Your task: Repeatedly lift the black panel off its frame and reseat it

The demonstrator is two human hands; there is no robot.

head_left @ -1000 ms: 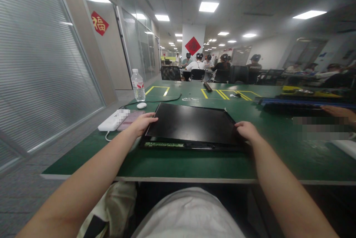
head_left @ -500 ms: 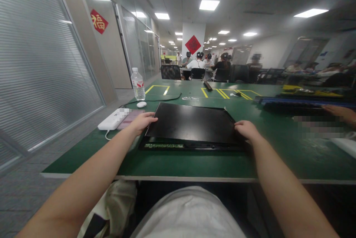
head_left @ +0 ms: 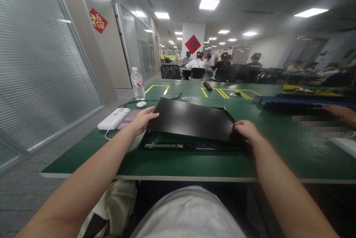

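Head cam: only view here; I'm stood nearby, watching both hands on one flat job at the green table [head_left: 178, 165].
Dark panel [head_left: 191, 119]: held btwn the two hands, straight ahead of the wearer, over a black frame [head_left: 208, 146]; long axis runs L–R, roughly parallel w/ the near table edge.
Tilt: that's the key bit! L end's up, w/ a gap showing above the frame's near-L corner; R end sits low by the frame's R side, contact there can't be told.
L hand [head_left: 143, 118]: closed in a pinch on the panel's L short edge, thumb on top, other fingers mostly hidden beneath; panel lies to its R.
R hand [head_left: 247, 129]: curled tight at the panel's R edge, fingertips pinching; can't tell if the frame's rim is caught too. Panel lies to its L.
Nearer hand: neither, both are at the panel; L has the high end, R the low one.
Green circuit strip [head_left: 164, 145]: bare along the frame's near side, L half, below the panel's near edge.
L of panel: white power bank [head_left: 113, 118], pinkish flat item [head_left: 129, 117] beside it, white oval gadget [head_left: 141, 104], water bottle [head_left: 138, 86] behind.
Far R: a co-worker's hand [head_left: 338, 112], well apart.
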